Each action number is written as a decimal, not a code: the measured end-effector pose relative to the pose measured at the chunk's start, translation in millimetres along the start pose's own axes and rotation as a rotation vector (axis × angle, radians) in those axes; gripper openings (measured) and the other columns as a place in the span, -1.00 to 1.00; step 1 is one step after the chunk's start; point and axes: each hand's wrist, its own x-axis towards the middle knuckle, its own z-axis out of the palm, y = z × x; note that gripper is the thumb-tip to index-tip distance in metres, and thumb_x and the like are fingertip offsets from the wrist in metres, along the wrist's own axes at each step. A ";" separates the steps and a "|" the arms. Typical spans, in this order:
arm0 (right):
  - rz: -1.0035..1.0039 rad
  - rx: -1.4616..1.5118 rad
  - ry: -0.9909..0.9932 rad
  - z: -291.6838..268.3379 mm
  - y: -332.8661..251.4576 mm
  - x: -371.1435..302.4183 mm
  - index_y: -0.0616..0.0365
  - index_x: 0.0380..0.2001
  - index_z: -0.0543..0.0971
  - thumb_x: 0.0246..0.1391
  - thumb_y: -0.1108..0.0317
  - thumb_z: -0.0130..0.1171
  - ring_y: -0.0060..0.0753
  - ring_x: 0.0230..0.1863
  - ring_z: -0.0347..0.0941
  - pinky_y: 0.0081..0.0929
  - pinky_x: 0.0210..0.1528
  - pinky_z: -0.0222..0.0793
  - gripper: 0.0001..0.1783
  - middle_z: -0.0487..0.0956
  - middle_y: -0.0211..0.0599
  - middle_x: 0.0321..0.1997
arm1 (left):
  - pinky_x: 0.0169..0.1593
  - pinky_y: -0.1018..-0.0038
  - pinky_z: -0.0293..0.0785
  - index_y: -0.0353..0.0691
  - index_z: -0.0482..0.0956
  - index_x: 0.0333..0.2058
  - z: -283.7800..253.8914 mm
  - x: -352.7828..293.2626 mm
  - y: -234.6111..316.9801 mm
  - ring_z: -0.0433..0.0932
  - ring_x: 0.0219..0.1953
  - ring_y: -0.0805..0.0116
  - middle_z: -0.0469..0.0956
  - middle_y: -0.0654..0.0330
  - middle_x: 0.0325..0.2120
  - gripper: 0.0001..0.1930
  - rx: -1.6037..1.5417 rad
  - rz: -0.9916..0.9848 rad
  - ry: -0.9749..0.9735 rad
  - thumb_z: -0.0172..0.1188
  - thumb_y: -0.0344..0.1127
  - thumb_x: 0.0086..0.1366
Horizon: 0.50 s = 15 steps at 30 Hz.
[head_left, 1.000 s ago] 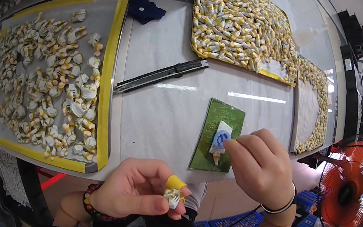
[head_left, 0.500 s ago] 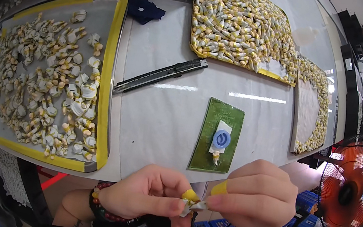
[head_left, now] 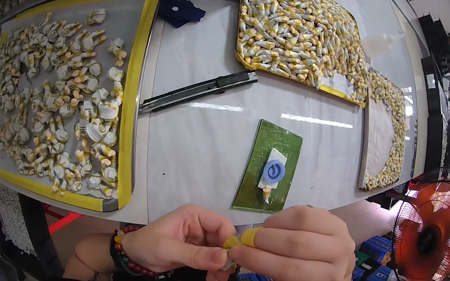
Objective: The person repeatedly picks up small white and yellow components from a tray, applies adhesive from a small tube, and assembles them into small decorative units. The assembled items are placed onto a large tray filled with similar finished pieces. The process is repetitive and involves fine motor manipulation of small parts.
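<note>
The small white-and-yellow wrapped piece (head_left: 229, 255) sits below the near edge of the table, pinched between the two hands and almost wholly hidden by fingertips; only a sliver of it shows. The left hand (head_left: 176, 246) closes thumb and forefinger on it from the left, and the right hand (head_left: 299, 250) closes on it from the right, forefinger wearing a yellow rubber fingertip cover (head_left: 249, 236); a second yellow cover shows where the two grips meet. Both grips are shut tight on the piece.

To work it well, I judge the rubber-covered tips should carry the pressure, and the left hand should only steady the piece while the right does the fine work.

Just beyond the hands lies a green rectangular mat (head_left: 268, 166) bearing a blue round disc on a white slip (head_left: 273, 172). Farther off on the white table (head_left: 199, 148) lies a long black utility knife (head_left: 197, 92). To the left a yellow-edged tray (head_left: 132, 94) holds loose white-and-yellow pieces; another yellow-edged tray at the far side (head_left: 239, 59) is packed with them.
</note>
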 end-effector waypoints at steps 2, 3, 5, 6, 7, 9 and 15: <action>0.003 0.001 0.003 -0.2 -0.9 -0.5 0.08 -0.54 0.64 -0.36 0.52 0.24 -0.53 -0.49 0.48 -0.67 -0.49 0.41 -0.83 0.57 -0.46 -0.45 | -0.29 0.64 0.43 -0.36 0.44 -0.26 1.8 -0.2 0.5 0.50 -0.40 0.53 0.52 0.18 -0.42 -0.77 0.011 -0.003 0.001 0.16 -0.30 0.23; 0.005 0.002 0.003 -0.3 -1.2 -0.9 0.07 -0.54 0.64 -0.36 0.52 0.24 -0.53 -0.49 0.48 -0.67 -0.49 0.41 -0.83 0.57 -0.46 -0.45 | -0.29 0.64 0.43 -0.36 0.44 -0.26 1.9 -0.1 0.4 0.50 -0.40 0.53 0.53 0.18 -0.43 -0.78 0.010 -0.002 0.000 0.16 -0.30 0.23; 0.013 0.010 0.001 -0.6 -2.0 -1.2 0.07 -0.54 0.64 -0.35 0.52 0.25 -0.53 -0.49 0.48 -0.67 -0.50 0.42 -0.83 0.57 -0.45 -0.46 | -0.29 0.65 0.42 -0.36 0.44 -0.27 1.8 -0.3 0.7 0.50 -0.40 0.54 0.53 0.18 -0.43 -0.78 0.008 0.000 -0.002 0.16 -0.31 0.23; 0.017 0.017 -0.001 -0.9 -2.0 -0.9 0.07 -0.54 0.64 -0.35 0.52 0.25 -0.52 -0.49 0.48 -0.67 -0.50 0.42 -0.83 0.57 -0.45 -0.46 | -0.27 0.65 0.42 -0.36 0.44 -0.27 1.8 -0.5 2.1 0.50 -0.38 0.53 0.53 0.19 -0.42 -0.79 0.033 0.001 -0.001 0.16 -0.33 0.22; 0.024 0.027 0.000 -1.5 -2.4 -0.8 0.07 -0.55 0.64 -0.35 0.52 0.27 -0.52 -0.49 0.48 -0.66 -0.50 0.42 -0.84 0.57 -0.44 -0.46 | -0.26 0.65 0.42 -0.36 0.44 -0.27 1.6 -0.6 4.4 0.50 -0.37 0.53 0.52 0.19 -0.41 -0.80 0.059 -0.001 -0.003 0.16 -0.36 0.22; 0.020 0.078 0.019 -1.7 -0.9 -3.2 0.15 -0.51 0.62 -0.31 0.52 0.27 -0.48 -0.49 0.47 -0.65 -0.50 0.41 -0.85 0.56 -0.37 -0.45 | -0.25 0.60 0.42 -0.39 0.44 -0.27 6.5 -1.3 6.1 0.51 -0.36 0.48 0.53 0.16 -0.41 -0.78 0.149 0.039 0.063 0.21 -0.40 0.15; 0.009 0.149 0.108 -1.7 2.5 -14.5 0.25 -0.45 0.61 -0.23 0.50 0.25 -0.42 -0.50 0.46 -0.61 -0.49 0.41 -0.84 0.55 -0.26 -0.41 | -0.16 0.49 0.40 -0.44 0.47 -0.26 21.1 -2.9 2.9 0.53 -0.27 0.36 0.55 0.05 -0.36 -0.64 0.570 0.350 0.193 0.37 -0.56 -0.07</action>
